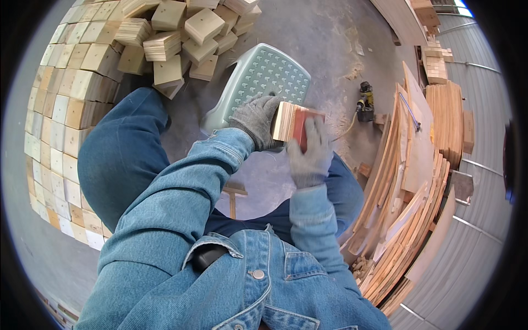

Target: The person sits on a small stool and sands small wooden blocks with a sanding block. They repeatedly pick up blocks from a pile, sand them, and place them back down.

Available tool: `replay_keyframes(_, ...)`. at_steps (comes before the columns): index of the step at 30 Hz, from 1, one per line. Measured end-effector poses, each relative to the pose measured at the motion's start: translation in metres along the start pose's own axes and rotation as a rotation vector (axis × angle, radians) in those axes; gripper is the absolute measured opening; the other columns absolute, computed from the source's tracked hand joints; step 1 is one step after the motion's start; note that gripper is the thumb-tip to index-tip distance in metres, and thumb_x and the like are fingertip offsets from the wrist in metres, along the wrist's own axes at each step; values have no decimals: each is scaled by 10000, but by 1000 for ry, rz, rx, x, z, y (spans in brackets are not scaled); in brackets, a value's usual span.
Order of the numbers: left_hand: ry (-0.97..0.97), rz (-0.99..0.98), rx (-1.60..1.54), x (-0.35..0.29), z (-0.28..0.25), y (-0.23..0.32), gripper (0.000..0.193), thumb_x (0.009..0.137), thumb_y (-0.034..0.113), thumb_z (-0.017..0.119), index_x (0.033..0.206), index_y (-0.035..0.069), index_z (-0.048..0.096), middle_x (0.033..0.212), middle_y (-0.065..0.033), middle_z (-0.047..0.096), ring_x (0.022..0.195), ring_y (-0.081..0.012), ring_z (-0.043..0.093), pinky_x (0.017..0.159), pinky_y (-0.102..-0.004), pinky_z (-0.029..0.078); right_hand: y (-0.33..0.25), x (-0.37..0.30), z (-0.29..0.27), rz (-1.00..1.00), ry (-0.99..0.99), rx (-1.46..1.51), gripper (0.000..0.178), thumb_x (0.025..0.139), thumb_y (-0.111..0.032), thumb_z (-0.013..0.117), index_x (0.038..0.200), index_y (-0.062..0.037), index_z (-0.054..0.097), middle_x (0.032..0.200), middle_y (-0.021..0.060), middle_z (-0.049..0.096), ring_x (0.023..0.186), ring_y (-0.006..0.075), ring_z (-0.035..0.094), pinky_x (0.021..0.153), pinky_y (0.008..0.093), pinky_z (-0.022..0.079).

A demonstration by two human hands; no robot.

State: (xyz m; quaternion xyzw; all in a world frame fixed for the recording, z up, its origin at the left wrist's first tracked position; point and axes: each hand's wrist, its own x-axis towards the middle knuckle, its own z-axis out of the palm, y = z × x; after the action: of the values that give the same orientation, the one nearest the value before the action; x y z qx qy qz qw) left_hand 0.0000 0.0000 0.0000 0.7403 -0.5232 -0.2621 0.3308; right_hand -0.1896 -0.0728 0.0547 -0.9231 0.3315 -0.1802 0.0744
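Observation:
My left hand [257,118], in a grey knitted glove, is closed around a plywood block [282,122] whose layered edges show. Against the block's right side lies a red-brown sheet [300,125] that looks like sandpaper. My right hand [309,151], gloved too and slightly smeared by motion, presses this sheet with its fingers bent over it. Both hands work between my knees, just above the near edge of a pale green plastic stool [275,74]. The block's underside and part of the left fingers are hidden.
Stacked wooden blocks [66,121] form a wall at the left, with a loose heap of blocks [187,33] ahead of it. A yellow-black cordless power tool [365,102] rests on the floor at right. Beyond it lean wooden boards [407,220] and plywood sheets [446,118].

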Motion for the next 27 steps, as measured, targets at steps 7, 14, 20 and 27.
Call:
replay_keyframes(7,61,0,14,-7,12,1,1108,629,619,920,1500,98,474,1460,-189,570,1419,-382,524,1256,-462,378,-19,-58,-29,-27,-42,-12,696,784,-167,853,1438,-43,648,1528,224,575,1269,443,591,1118,531,465)
replay_keyframes(14,77,2,-2,1,13,-1,1153,591,615,957,1493,88,470,1476,-184,558,1416,-400,528,1232,-476,418,16,62,3,37,-13,9,599,811,-185,808,1374,-16,689,1501,239,606,1360,440,586,1139,521,488)
replay_keyframes(20,85,-1,61,1,17,0,1115,603,576,967,1490,128,461,1461,-177,562,1392,-388,546,1215,-478,436,25,85,11,167,-43,56,632,835,-179,778,1419,24,649,1528,277,582,1438,403,550,1241,449,412)
replay_keyframes(27,97,25,-10,1,12,-1,1023,640,548,954,1453,131,494,1415,-165,595,1344,-392,578,1179,-481,458,3,-38,-20,49,-30,20,692,824,-197,833,1466,-32,632,1528,233,584,1338,445,579,1142,531,459)
